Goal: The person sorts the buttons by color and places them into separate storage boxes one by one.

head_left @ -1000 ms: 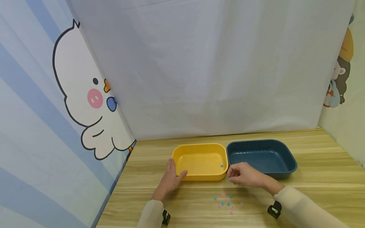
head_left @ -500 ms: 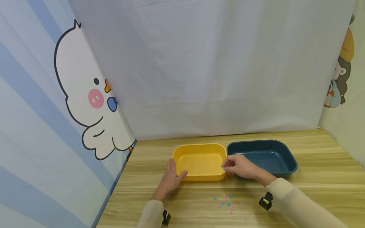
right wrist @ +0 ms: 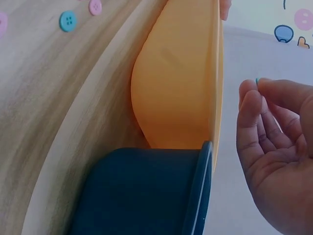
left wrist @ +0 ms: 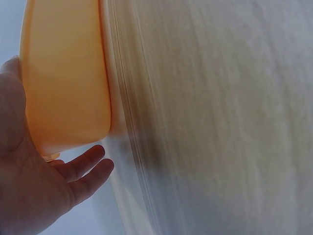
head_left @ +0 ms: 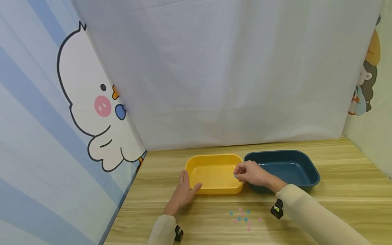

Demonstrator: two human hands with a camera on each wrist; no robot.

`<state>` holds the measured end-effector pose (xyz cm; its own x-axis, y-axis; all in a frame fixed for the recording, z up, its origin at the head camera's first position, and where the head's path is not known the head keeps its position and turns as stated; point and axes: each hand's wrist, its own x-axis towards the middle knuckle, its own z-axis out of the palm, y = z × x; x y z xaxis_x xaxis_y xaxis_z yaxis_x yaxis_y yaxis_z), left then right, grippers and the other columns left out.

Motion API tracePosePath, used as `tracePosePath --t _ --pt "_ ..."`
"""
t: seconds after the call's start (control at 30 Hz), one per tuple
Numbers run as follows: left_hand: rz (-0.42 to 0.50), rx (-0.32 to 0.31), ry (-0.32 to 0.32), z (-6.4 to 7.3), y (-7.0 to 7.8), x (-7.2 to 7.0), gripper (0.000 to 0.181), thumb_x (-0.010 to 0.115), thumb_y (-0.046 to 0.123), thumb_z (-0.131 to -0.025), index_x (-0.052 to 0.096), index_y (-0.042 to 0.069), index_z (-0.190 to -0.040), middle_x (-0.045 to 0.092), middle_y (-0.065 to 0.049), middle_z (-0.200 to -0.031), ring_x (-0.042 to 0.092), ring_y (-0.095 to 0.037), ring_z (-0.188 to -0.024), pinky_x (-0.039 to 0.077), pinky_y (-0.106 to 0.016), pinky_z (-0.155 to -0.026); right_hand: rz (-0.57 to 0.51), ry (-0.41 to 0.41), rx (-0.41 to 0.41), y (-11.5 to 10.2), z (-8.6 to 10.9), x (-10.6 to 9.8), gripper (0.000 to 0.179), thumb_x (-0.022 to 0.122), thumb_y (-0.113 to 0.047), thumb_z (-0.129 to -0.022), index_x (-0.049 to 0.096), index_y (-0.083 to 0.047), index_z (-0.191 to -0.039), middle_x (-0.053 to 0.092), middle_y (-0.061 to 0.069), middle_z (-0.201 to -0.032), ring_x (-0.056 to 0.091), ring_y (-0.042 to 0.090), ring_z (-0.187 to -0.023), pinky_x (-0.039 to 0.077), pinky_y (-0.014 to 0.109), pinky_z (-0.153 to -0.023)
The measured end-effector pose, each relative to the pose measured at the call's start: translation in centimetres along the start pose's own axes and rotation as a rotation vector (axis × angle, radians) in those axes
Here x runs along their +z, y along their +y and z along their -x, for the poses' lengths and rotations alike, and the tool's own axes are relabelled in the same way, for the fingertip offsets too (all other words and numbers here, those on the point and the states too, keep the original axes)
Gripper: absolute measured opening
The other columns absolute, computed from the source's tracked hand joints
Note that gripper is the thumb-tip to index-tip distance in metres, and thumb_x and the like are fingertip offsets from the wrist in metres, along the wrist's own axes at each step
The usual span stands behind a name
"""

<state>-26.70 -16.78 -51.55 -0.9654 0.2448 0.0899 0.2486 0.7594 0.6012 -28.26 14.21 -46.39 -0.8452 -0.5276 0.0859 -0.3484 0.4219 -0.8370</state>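
Observation:
My left hand (head_left: 182,194) holds the near-left corner of the yellow plastic bin (head_left: 214,191), thumb over the front rim and fingers along the left side. In the left wrist view, two fingers (left wrist: 87,174) extend loosely beside the bin's end wall. My right hand (head_left: 251,173) is raised over the bin's right end, pinching a small blue button (head_left: 235,176) between thumb and fingertips. Only a thin edge of that button (right wrist: 257,81) shows in the right wrist view. Several pink and blue buttons (head_left: 246,219) lie scattered on the table in front of the bins.
A dark blue bin (head_left: 315,182) stands right against the yellow one, partly behind my right forearm. The wood-grain table (head_left: 208,221) ends at a white cloth (head_left: 232,85) behind. Printed cartoon panels (head_left: 82,112) border the left and right sides.
My right hand has moved up and left with the pinched blue button, from in front of the gap between the bins to over the yellow bin's right end. The left hand stays put.

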Motion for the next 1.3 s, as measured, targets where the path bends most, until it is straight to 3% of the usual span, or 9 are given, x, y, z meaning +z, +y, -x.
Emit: tracePosePath --t 0.17,0.5,0.67,0.8,1.03,1.3 --pt "-0.014 -0.003 -0.006 0.0 0.1 -0.1 0.095 0.045 0.055 -0.095 0.003 -0.016 -0.144 0.005 -0.036 -0.148 0.029 -0.051 -0.129 0.028 -0.055 -0.103 -0.007 0.003 0.034 0.1 -0.6 0.1 0.009 0.061 -0.008 -0.091 0.064 0.0 -0.095 0.063 0.014 -0.084 0.06 0.029 -0.073 0.051 0.049 -0.067" --pt "-0.04 -0.042 -0.023 -0.4 -0.2 0.1 0.09 0.049 0.047 -0.096 0.004 -0.013 -0.145 0.005 -0.033 -0.15 0.031 -0.046 -0.13 0.03 -0.052 -0.104 0.03 0.006 0.057 0.4 -1.5 0.0 0.009 0.06 -0.005 -0.091 0.064 0.002 -0.095 0.063 0.014 -0.083 0.06 0.024 -0.072 0.052 0.035 -0.062" --pt "-0.035 -0.057 -0.026 -0.4 -0.1 0.1 0.09 0.049 0.047 -0.096 0.003 -0.012 -0.146 0.003 -0.031 -0.151 0.029 -0.045 -0.132 0.028 -0.051 -0.105 0.032 0.022 0.081 0.8 -1.9 0.0 0.009 0.059 -0.004 -0.092 0.064 0.004 -0.095 0.062 0.009 -0.078 0.06 0.027 -0.069 0.051 0.036 -0.06" --pt "-0.031 -0.058 -0.027 -0.4 -0.2 0.1 0.09 0.049 0.047 -0.096 0.003 -0.012 -0.146 0.003 -0.031 -0.151 0.028 -0.045 -0.132 0.028 -0.051 -0.105 0.034 0.036 0.1 0.9 -2.3 -0.1 0.011 0.059 -0.004 -0.092 0.065 0.004 -0.097 0.064 0.014 -0.082 0.061 0.031 -0.072 0.051 0.037 -0.063" --pt "-0.034 -0.067 -0.037 -0.5 -0.3 0.3 0.091 0.048 0.049 -0.096 0.001 -0.01 -0.147 0.001 -0.029 -0.152 0.032 -0.044 -0.131 0.03 -0.05 -0.104 0.039 0.05 0.122 1.1 -2.8 0.0 0.009 0.059 -0.003 -0.092 0.065 0.002 -0.095 0.065 0.017 -0.087 0.061 0.023 -0.072 0.053 0.039 -0.067" --pt "-0.027 -0.059 -0.037 -0.5 -0.4 0.2 0.09 0.048 0.048 -0.096 0.001 -0.011 -0.146 0.001 -0.031 -0.152 0.03 -0.045 -0.131 0.029 -0.051 -0.104 0.043 0.054 0.154 1.1 -3.2 0.1 0.009 0.059 -0.002 -0.092 0.065 0.002 -0.095 0.064 0.016 -0.086 0.062 0.027 -0.073 0.053 0.038 -0.066"
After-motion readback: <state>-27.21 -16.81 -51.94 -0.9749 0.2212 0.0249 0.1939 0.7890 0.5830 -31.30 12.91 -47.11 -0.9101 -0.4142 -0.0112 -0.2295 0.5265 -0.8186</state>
